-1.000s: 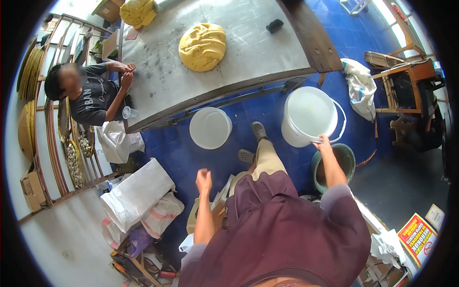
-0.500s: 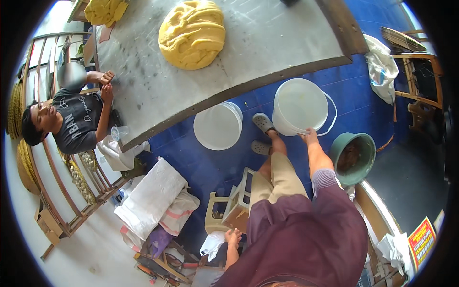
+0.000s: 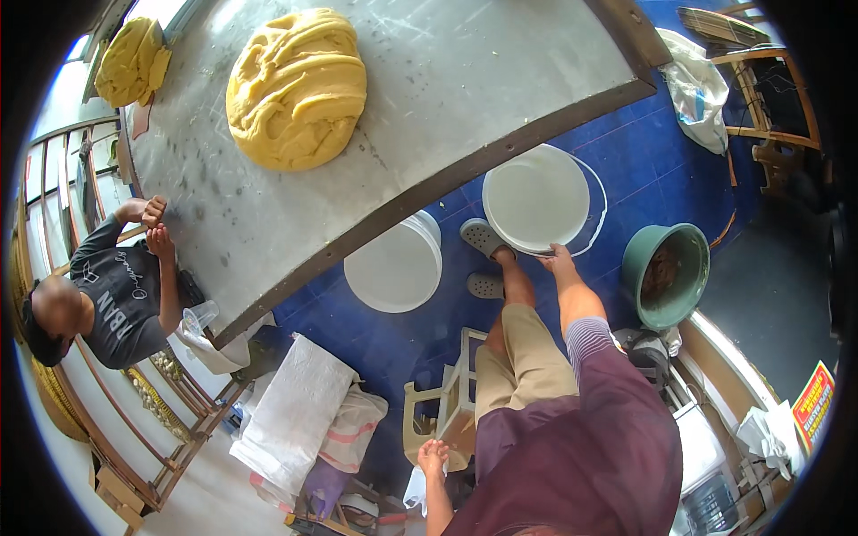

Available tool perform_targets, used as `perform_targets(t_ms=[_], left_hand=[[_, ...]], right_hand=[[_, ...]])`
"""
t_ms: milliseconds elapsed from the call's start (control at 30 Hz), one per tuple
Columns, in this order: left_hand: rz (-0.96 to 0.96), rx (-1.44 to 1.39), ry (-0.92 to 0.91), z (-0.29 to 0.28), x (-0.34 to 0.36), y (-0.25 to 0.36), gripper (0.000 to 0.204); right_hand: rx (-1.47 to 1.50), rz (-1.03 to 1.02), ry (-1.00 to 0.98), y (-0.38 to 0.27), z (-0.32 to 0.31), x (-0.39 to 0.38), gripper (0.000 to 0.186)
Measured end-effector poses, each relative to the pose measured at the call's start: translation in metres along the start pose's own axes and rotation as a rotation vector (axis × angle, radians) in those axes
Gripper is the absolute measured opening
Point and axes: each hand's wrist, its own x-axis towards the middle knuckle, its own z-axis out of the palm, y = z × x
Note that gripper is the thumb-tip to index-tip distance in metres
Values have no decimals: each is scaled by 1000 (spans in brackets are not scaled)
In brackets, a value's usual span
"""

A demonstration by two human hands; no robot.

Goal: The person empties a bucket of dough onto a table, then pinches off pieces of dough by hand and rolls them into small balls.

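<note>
My right hand grips the near rim of a white plastic bucket, fingers over its edge. The bucket stands on the blue floor beside my grey clogs, its white handle hanging out to the right. A second white bucket stands to the left, partly under the table edge. My left hand hangs low with loosely curled fingers, nothing visible in it. It is nearest to a cream plastic stool and a white plastic bag.
A large mound of yellow dough lies on the metal table, with more dough at its far left. A person sits at the left end. A green tub holds something brown on the right. White sacks lie lower left.
My view has shifted, so the table and dough sit further left. My right hand stays on the bucket's rim; the bucket is slightly closer to my feet. The seated person's head has tipped down.
</note>
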Motion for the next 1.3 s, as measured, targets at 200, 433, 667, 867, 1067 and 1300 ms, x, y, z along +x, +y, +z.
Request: perform_targets(t_ms=[200, 433, 667, 867, 1067, 1300], left_hand=[[19, -70, -74, -3, 6, -7, 27], [82, -308, -1, -7, 1, -3, 25], [565, -466, 7, 41, -30, 119, 29], [1067, -93, -14, 89, -82, 310, 30], [1564, 378, 117, 154, -132, 473, 61], [1767, 927, 527, 237, -144, 574, 80]], right_hand=[[-246, -139, -208, -27, -46, -3, 45], [-475, -436, 233, -46, 20, -145, 36], [-1304, -1750, -639, 38, 199, -389, 41], [-1951, -1870, -766, 98, 372, -457, 100], [-2109, -2074, -684, 123, 424, -421, 110], [-2146, -1996, -711, 128, 451, -399, 34]])
